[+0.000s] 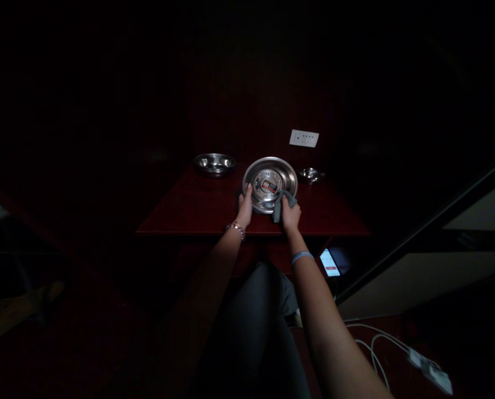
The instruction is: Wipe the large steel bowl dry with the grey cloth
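Observation:
A round steel bowl (289, 176) with a label in its middle is tilted up toward me over the table. My left hand (245, 208) grips its lower left rim, thumb on the inner side and the other fingers mostly hidden behind. In my right hand (290, 215) is a grey cloth (277, 209), pressed against the bowl's lower right inner side. The fingers of that hand are closed around the cloth.
On the dark red table (180, 213) a second steel bowl (214, 164) stands at left and a smaller steel dish (311, 175) at right. A wall socket (304, 138) is behind. Below right are a lit phone (329, 262) and a power strip (430, 370) with cables.

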The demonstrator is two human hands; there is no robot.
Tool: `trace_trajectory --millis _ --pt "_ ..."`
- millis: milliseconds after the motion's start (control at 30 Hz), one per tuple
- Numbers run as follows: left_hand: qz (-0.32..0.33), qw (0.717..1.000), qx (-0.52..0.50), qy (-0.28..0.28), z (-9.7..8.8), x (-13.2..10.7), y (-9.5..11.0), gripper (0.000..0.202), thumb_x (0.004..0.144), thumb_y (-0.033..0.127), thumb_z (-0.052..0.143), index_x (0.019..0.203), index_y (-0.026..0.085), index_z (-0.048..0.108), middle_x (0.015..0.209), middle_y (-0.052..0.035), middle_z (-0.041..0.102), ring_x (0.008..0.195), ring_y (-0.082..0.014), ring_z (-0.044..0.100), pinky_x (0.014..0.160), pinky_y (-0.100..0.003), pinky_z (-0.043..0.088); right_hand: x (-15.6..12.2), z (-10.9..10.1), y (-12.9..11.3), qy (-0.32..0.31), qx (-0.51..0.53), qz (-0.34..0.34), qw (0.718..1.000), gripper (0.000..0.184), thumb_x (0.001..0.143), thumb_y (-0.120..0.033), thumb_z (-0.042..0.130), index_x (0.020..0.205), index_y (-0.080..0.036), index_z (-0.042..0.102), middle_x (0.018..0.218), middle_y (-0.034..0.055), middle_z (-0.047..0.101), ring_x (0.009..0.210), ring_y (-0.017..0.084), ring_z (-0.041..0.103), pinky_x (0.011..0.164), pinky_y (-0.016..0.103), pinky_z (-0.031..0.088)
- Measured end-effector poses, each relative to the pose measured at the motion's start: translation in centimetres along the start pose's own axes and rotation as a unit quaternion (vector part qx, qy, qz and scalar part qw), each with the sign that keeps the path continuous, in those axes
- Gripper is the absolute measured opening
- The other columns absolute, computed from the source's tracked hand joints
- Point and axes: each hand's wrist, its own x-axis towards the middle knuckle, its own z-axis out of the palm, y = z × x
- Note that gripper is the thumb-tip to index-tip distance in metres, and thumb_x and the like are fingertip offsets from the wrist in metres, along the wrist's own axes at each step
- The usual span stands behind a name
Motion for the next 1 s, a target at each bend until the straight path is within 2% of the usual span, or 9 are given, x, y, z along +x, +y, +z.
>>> trace_trajectory --millis 100,300,433,600,867,1000 --pt "0.008 1.000 -0.013 -0.005 0.01 -0.07 0.11 0.040 0.091 0.039 0.059 0.124 0.017 0.063 0.135 -0.0117 0.063 0.126 -0.0214 0.058 0.111 -0.035 0.042 0.07 0.03 0.02 -0.001 -0.013 0.004 1.000 0.039 0.085 -0.049 0.058 0.101 -0.018 0.075 0.102 0.0095 0.077 0.103 0.026 0.070 0.093 0.034 0.051" --pt "0.013 0.999 -0.005 -0.031 0.12 -0.19 0.13 0.032 0.086 0.034 0.066 0.111 0.014 0.070 0.119 -0.0115 0.072 0.117 -0.0241 0.064 0.109 -0.039 0.045 0.29 0.13 0.18 0.005 -0.024 0.006 1.000 0.037 0.086 -0.046 0.055 0.100 -0.017 0.074 0.103 0.0097 0.077 0.099 0.025 0.071 0.091 0.034 0.051" --pt "0.026 0.998 0.000 -0.057 0.12 -0.23 -0.01 0.036 0.081 0.031 0.072 0.113 0.014 0.070 0.120 -0.0112 0.072 0.118 -0.0242 0.064 0.110 -0.039 0.044 0.32 0.24 0.33 0.006 -0.005 -0.002 1.000 0.038 0.087 -0.046 0.054 0.101 -0.015 0.074 0.103 0.0108 0.076 0.098 0.025 0.071 0.090 0.033 0.051" --pt "0.018 0.998 0.012 -0.066 0.00 -0.19 -0.21 0.037 0.082 0.029 0.070 0.117 0.014 0.068 0.124 -0.0105 0.070 0.121 -0.0235 0.062 0.112 -0.037 0.041 0.24 0.27 0.35 0.010 0.009 -0.002 1.000 0.037 0.087 -0.045 0.055 0.101 -0.015 0.074 0.104 0.0103 0.076 0.099 0.025 0.070 0.090 0.033 0.051" --pt "0.000 1.000 0.003 -0.007 -0.07 0.28 -0.53 0.035 0.083 0.030 0.068 0.114 0.013 0.067 0.122 -0.0112 0.071 0.122 -0.0247 0.061 0.112 -0.037 0.041 0.10 0.21 0.28 -0.007 -0.006 -0.017 1.000 0.036 0.086 -0.045 0.057 0.102 -0.018 0.074 0.103 0.0082 0.077 0.102 0.024 0.070 0.092 0.033 0.051" --pt "0.001 1.000 -0.006 0.000 -0.09 0.43 -0.62 0.036 0.082 0.031 0.069 0.112 0.012 0.067 0.121 -0.0123 0.071 0.118 -0.0245 0.063 0.109 -0.037 0.043 0.05 0.20 0.13 -0.012 -0.006 -0.010 1.000 0.035 0.086 -0.045 0.059 0.102 -0.018 0.075 0.103 0.0085 0.077 0.102 0.024 0.070 0.093 0.033 0.051"
